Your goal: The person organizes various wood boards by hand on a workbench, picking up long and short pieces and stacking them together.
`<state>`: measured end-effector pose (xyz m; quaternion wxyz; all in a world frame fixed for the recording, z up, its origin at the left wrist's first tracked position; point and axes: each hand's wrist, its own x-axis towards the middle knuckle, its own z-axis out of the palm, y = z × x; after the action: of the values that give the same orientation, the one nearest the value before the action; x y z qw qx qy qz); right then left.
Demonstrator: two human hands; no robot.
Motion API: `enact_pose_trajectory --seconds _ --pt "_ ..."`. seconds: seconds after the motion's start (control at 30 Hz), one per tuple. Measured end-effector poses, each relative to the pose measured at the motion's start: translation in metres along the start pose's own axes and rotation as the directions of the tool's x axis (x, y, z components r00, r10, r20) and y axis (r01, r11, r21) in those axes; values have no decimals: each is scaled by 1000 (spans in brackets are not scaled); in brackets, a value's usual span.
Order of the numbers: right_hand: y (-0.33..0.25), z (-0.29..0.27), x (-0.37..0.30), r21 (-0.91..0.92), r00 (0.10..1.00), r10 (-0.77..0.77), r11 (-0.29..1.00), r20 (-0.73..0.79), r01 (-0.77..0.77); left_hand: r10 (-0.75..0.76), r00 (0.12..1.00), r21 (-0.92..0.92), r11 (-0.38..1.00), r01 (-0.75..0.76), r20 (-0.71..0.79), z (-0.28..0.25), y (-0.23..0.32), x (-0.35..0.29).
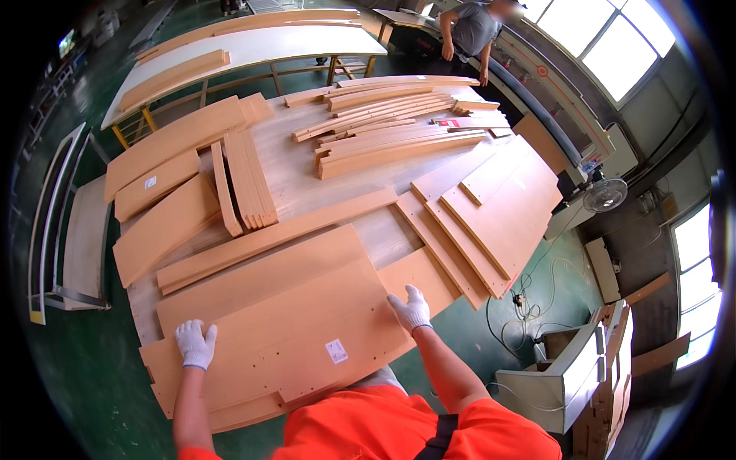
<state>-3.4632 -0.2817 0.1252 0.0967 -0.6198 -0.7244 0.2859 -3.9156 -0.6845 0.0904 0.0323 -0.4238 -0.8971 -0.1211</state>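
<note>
Orange-brown wooden panel with a small white label (291,337), topmost on the stack at the near edge of the long worktable (307,180), is what I'm handling: left gloved hand (195,345) and right gloved hand (411,309) lie flat on its far corners, fingers spread, gripping nothing. I'd call this squaring or sliding the panel; next needs a firm edge grip, clear of the long strip (276,239) beyond.

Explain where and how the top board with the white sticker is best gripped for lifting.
Grip the top board at its two opposite side edges, one hand per side, where the left hand and right hand sit. It is wide, flat and thin, so one central grip would probably let it tip.
</note>
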Motion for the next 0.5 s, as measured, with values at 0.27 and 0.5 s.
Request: enact_pose_trajectory --seconds 0.27,0.5 --pt "-3 -12 222 15 917 -378 924 -131 383 -73 997 110 992 69 37 -4 125 10" --pt "-83 -14 401 -92 726 -686 727 -45 681 -165 974 46 986 159 153 17 238 27"
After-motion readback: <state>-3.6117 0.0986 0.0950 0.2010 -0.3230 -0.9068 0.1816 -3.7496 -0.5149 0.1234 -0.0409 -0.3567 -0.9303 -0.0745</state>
